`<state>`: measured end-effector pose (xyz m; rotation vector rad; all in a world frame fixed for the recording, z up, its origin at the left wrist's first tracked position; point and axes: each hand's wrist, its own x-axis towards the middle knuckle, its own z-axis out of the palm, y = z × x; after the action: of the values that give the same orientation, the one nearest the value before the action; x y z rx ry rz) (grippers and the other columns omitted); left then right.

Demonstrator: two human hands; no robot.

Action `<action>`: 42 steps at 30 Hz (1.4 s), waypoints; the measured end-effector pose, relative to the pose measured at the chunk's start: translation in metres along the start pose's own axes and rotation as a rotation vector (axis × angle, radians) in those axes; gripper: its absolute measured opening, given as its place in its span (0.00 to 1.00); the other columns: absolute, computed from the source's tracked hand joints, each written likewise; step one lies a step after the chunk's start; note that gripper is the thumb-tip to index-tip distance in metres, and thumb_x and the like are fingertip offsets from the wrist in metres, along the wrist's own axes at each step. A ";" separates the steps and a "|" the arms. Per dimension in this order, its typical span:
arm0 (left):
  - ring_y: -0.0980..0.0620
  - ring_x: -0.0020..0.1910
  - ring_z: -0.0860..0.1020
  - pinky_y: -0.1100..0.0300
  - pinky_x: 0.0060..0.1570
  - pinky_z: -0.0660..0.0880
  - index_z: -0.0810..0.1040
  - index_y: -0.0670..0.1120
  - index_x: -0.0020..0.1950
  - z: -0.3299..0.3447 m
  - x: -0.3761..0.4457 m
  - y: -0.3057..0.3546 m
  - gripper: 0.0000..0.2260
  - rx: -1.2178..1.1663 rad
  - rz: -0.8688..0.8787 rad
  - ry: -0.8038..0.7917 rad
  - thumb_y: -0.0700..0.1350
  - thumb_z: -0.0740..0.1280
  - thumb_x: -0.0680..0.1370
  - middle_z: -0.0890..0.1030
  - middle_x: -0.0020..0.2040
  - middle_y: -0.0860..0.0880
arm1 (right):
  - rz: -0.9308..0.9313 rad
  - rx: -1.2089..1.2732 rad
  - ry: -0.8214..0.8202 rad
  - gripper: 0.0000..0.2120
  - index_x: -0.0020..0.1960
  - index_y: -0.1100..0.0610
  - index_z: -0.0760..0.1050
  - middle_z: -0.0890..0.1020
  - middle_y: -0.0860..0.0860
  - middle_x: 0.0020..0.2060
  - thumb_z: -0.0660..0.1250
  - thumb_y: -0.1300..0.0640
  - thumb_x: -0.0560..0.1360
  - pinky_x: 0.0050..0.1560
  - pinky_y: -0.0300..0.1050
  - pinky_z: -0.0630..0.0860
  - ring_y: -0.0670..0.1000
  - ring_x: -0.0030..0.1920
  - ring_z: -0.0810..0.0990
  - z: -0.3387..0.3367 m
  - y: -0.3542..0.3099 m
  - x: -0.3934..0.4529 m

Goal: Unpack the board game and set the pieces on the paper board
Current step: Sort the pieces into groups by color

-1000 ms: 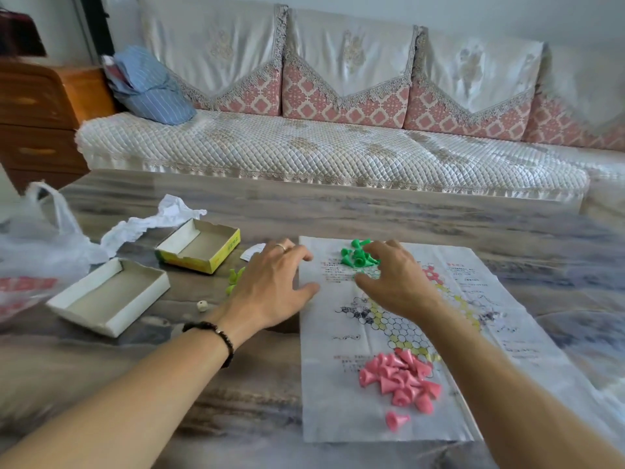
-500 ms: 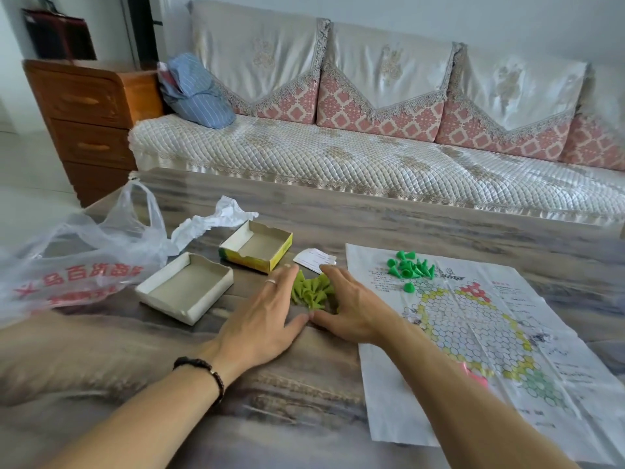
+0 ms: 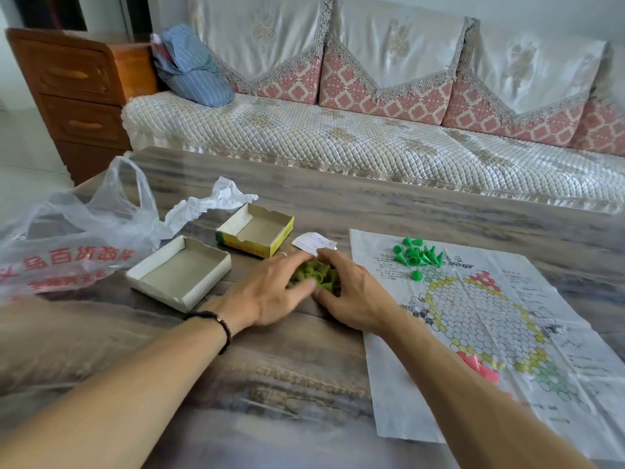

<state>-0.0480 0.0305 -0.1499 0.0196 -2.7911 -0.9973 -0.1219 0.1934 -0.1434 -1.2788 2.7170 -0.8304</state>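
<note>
Both my hands have closed in on the yellow-green pieces (image 3: 316, 277) at the frame centre: left hand (image 3: 267, 292) and right hand (image 3: 355, 296) now cup them with curled fingers, ready to carry to the paper board (image 3: 473, 333) at the right.

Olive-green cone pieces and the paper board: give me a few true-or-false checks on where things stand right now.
1. Both hands cup the olive-green cone pieces on the bare table. True.
2. The bright green cone pieces lie in the yellow-sided cardboard box. False: they lie on the printed paper board.
3. Both open boxes look empty. True.
4. The left hand holds the translucent plastic bag. False: the bag lies apart.
</note>
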 end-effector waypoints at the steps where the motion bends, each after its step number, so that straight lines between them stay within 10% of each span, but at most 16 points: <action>1: 0.54 0.57 0.74 0.64 0.55 0.69 0.70 0.53 0.68 -0.002 -0.001 0.000 0.25 -0.128 -0.050 0.036 0.62 0.55 0.74 0.78 0.55 0.54 | 0.006 -0.008 -0.006 0.31 0.74 0.54 0.61 0.71 0.52 0.68 0.67 0.54 0.73 0.61 0.36 0.64 0.52 0.65 0.71 0.000 0.000 0.000; 5: 0.69 0.52 0.71 0.64 0.47 0.67 0.68 0.54 0.71 -0.008 0.001 0.003 0.19 -0.428 -0.162 0.138 0.58 0.52 0.83 0.80 0.59 0.53 | 0.031 -0.024 -0.079 0.34 0.74 0.52 0.59 0.70 0.51 0.69 0.67 0.53 0.71 0.57 0.37 0.65 0.52 0.65 0.71 -0.003 -0.005 0.006; 16: 0.64 0.58 0.74 0.69 0.48 0.68 0.69 0.54 0.69 -0.009 -0.001 -0.004 0.21 -0.474 -0.137 0.015 0.50 0.63 0.76 0.78 0.62 0.53 | -0.149 -0.038 0.164 0.11 0.52 0.58 0.74 0.79 0.52 0.46 0.68 0.56 0.72 0.47 0.46 0.72 0.53 0.45 0.75 0.018 -0.003 0.000; 25: 0.52 0.69 0.65 0.54 0.66 0.64 0.64 0.51 0.72 -0.010 -0.002 0.005 0.27 0.492 0.148 -0.061 0.55 0.63 0.75 0.69 0.70 0.52 | -0.006 -0.341 0.309 0.08 0.50 0.56 0.71 0.78 0.52 0.47 0.59 0.52 0.77 0.40 0.49 0.71 0.57 0.48 0.77 0.022 -0.011 -0.007; 34: 0.45 0.51 0.73 0.49 0.44 0.75 0.72 0.46 0.50 -0.007 0.013 -0.006 0.15 0.621 0.330 0.002 0.56 0.54 0.79 0.74 0.49 0.46 | 0.085 -0.327 0.311 0.11 0.37 0.53 0.63 0.81 0.59 0.42 0.58 0.52 0.77 0.36 0.47 0.62 0.64 0.42 0.79 0.021 -0.014 -0.004; 42: 0.40 0.51 0.76 0.55 0.38 0.62 0.70 0.43 0.54 -0.007 0.029 0.012 0.14 0.727 0.280 -0.063 0.54 0.55 0.82 0.78 0.53 0.42 | 0.238 -0.119 0.380 0.19 0.26 0.57 0.61 0.75 0.61 0.28 0.60 0.56 0.74 0.34 0.46 0.62 0.64 0.34 0.72 0.013 -0.016 0.003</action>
<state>-0.0743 0.0331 -0.1322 -0.2986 -2.9311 0.1020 -0.1092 0.1771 -0.1463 -0.8570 3.1733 -0.9845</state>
